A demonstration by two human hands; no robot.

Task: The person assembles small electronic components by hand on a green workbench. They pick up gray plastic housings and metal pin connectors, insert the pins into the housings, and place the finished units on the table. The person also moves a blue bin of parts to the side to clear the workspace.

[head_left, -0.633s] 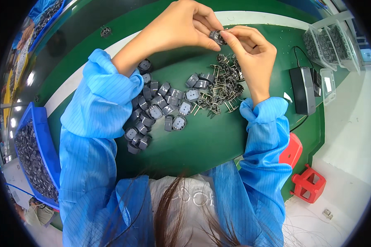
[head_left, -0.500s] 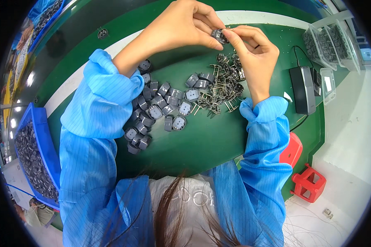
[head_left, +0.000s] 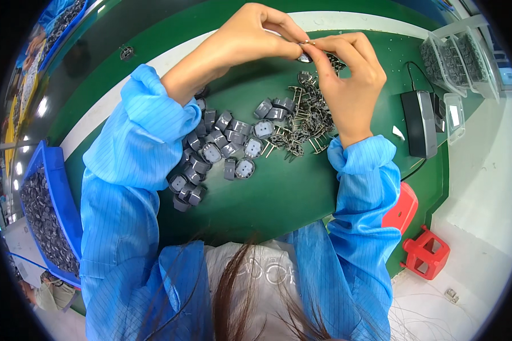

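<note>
In the head view, the left hand (head_left: 253,37) and right hand (head_left: 354,71) pinched one small part (head_left: 305,58), fingertips drawn tight on it, just beyond the metal pile (head_left: 310,120). Grey caps (head_left: 216,138) lay left of that pile; a black box (head_left: 418,126) stood well to its right.

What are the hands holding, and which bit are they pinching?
The left hand and right hand hold a small dark part, seemingly by its opposite sides. It is mostly hidden, so the exact spots can't be told.
</note>
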